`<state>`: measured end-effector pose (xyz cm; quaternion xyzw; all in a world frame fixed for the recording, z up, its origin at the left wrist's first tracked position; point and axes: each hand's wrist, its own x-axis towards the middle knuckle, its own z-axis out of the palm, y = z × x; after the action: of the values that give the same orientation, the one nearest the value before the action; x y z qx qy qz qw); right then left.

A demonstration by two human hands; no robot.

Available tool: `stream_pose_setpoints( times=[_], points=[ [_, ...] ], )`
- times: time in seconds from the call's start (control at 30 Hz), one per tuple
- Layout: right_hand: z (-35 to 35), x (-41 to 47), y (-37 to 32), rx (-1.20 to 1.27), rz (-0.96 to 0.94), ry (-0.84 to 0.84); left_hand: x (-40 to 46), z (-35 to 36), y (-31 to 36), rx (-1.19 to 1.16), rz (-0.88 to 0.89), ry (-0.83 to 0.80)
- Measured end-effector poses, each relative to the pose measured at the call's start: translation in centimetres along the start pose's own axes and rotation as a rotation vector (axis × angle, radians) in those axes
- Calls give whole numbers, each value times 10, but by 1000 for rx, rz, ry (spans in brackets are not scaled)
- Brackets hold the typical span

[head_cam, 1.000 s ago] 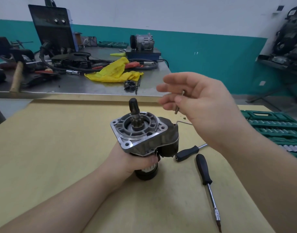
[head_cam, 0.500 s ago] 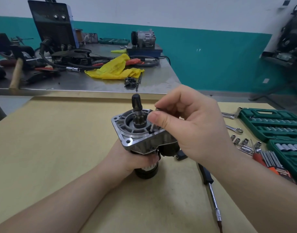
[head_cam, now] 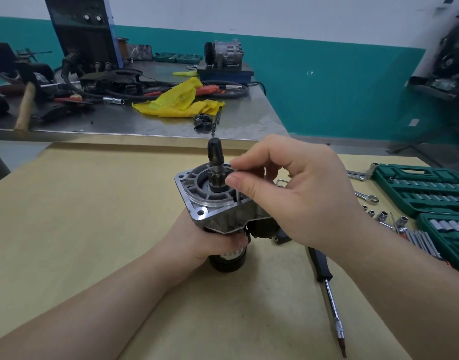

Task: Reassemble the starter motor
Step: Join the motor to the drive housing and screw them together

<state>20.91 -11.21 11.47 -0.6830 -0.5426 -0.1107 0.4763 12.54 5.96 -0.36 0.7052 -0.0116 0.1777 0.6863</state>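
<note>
Standing upright on the tan fibreboard worktop (head_cam: 93, 229), near the middle — the black-and-silver cast-metal starter motor (head_cam: 218, 203), pinion end up. Gripped low round its dark cylindrical body by the left hand (head_cam: 212, 237), fingers curled, likely to keep the flanged aluminium nose housing steady and level. Pinched between thumb and forefinger of the right hand (head_cam: 296, 193): a thin steel bolt (head_cam: 237, 194), held vertical over the right rim of the housing, seemingly so as to drop straight into its bore; tip hidden, so seating could not be judged. Ribbed, matt-grey casting; dark splined shaft above. Parked near right, within reach — a black-handled chrome-shafted screwdriver (head_cam: 327, 287). Further right, a green plastic socket case (head_cam: 426, 188).
</note>
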Motion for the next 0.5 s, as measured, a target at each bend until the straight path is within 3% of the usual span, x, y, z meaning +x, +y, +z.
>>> stream_pose_setpoints(
  times=[0.5],
  points=[
    [-4, -9, 15, -82, -136, -69, 2, 1, -1, -5, 22, -28]
  ],
)
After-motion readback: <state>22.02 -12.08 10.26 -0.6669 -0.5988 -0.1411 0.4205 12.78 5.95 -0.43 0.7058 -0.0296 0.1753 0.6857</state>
